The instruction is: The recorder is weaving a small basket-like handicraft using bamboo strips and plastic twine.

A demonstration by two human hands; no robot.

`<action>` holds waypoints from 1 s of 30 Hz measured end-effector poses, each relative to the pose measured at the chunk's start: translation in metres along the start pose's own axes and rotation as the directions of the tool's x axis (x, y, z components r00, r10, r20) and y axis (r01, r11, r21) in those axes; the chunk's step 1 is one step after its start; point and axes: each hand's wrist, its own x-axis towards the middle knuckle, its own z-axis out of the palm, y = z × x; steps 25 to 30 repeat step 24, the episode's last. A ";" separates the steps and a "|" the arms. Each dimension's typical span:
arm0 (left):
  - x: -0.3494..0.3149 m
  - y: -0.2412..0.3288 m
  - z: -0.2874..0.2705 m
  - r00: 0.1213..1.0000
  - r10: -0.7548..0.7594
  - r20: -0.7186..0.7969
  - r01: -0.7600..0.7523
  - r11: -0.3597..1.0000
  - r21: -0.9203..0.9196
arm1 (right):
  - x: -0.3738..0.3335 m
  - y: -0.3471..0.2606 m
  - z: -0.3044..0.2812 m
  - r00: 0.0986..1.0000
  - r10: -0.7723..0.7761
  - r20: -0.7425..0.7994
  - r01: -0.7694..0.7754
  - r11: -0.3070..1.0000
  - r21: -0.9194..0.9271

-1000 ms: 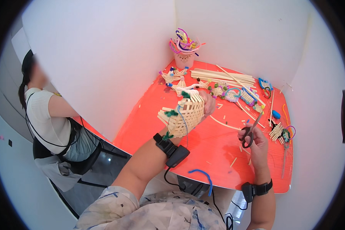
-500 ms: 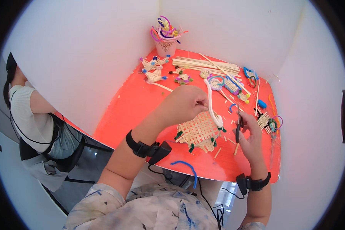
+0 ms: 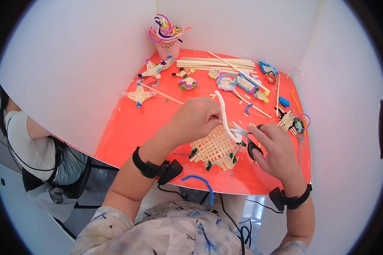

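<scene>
My left hand [image 3: 196,120] pinches a white pipe cleaner [image 3: 224,114] that curves up and then down toward a small woven straw basket [image 3: 216,148] lying on the red table [image 3: 157,123]. The basket has green pipe-cleaner bits at its corners and sits just under my left hand. Black-handled scissors [image 3: 247,135] are in my right hand [image 3: 275,151]; their blades point left and touch the lower end of the white pipe cleaner.
A cup of coloured pipe cleaners [image 3: 167,39] stands at the back. Long straw sticks [image 3: 217,64], woven stars [image 3: 139,95] and small woven pieces [image 3: 241,82] lie across the table. A blue pipe cleaner [image 3: 201,181] hangs at the front edge. Another person [image 3: 34,148] sits at left.
The basket came down from my raised left hand onto the table. My left hand took up the white pipe cleaner, and the scissors moved in to its lower end.
</scene>
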 end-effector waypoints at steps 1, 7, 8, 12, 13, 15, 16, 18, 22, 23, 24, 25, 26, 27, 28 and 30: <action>0.000 0.000 0.001 1.000 0.007 0.014 -0.008 1.000 0.017 | 0.000 0.000 -0.001 1.000 -0.011 0.012 0.011 1.000 -0.008; -0.002 0.003 0.005 0.996 -0.085 0.002 0.085 0.984 -0.154 | 0.001 0.002 0.000 0.998 -0.054 0.040 0.055 0.998 -0.030; -0.002 0.004 0.004 0.996 -0.090 0.003 0.090 0.984 -0.156 | 0.001 0.003 0.001 0.996 -0.063 0.060 0.066 0.997 -0.037; 0.000 0.003 0.000 0.976 -0.178 0.122 0.190 0.978 -0.086 | 0.000 0.006 0.004 0.991 -0.081 0.106 0.081 0.997 0.002; 0.001 0.002 0.000 0.962 -0.207 0.179 0.226 0.970 -0.090 | -0.002 0.007 0.006 0.988 -0.075 0.132 0.073 0.997 0.018; 0.001 -0.001 0.002 0.961 -0.202 0.188 0.225 0.968 -0.108 | -0.004 0.007 0.009 0.981 -0.083 0.173 0.077 0.996 0.040; 0.001 -0.002 0.003 0.961 -0.184 0.205 0.211 0.970 -0.119 | -0.005 0.007 0.011 0.984 -0.072 0.163 0.063 0.996 0.058; 0.001 -0.005 0.004 0.956 -0.199 0.214 0.226 0.968 -0.110 | -0.006 0.007 0.014 0.984 -0.070 0.167 0.057 0.995 0.079; -0.001 -0.011 0.006 0.942 -0.210 0.263 0.240 0.967 -0.087 | -0.005 0.006 0.016 0.979 -0.057 0.198 0.044 0.997 0.068; -0.002 -0.011 0.006 0.935 -0.224 0.274 0.254 0.964 -0.079 | -0.005 0.005 0.016 0.979 -0.059 0.197 0.048 0.997 0.060; -0.003 -0.012 0.006 0.928 -0.237 0.287 0.266 0.961 -0.069 | -0.005 0.005 0.017 0.978 -0.061 0.201 0.050 0.997 0.061; -0.003 -0.012 0.006 0.928 -0.237 0.287 0.266 0.961 -0.069 | -0.005 0.005 0.017 0.978 -0.061 0.201 0.050 0.997 0.061; -0.003 -0.012 0.006 0.928 -0.237 0.287 0.266 0.961 -0.069 | -0.005 0.005 0.017 0.978 -0.061 0.201 0.050 0.997 0.061; -0.003 -0.012 0.006 0.928 -0.237 0.287 0.266 0.961 -0.069 | -0.005 0.005 0.017 0.978 -0.061 0.201 0.050 0.997 0.061; -0.003 -0.012 0.006 0.928 -0.237 0.287 0.266 0.961 -0.069 | -0.005 0.005 0.017 0.978 -0.061 0.201 0.050 0.997 0.061; -0.003 -0.012 0.006 0.928 -0.237 0.287 0.266 0.961 -0.069 | -0.005 0.005 0.017 0.978 -0.061 0.201 0.050 0.997 0.061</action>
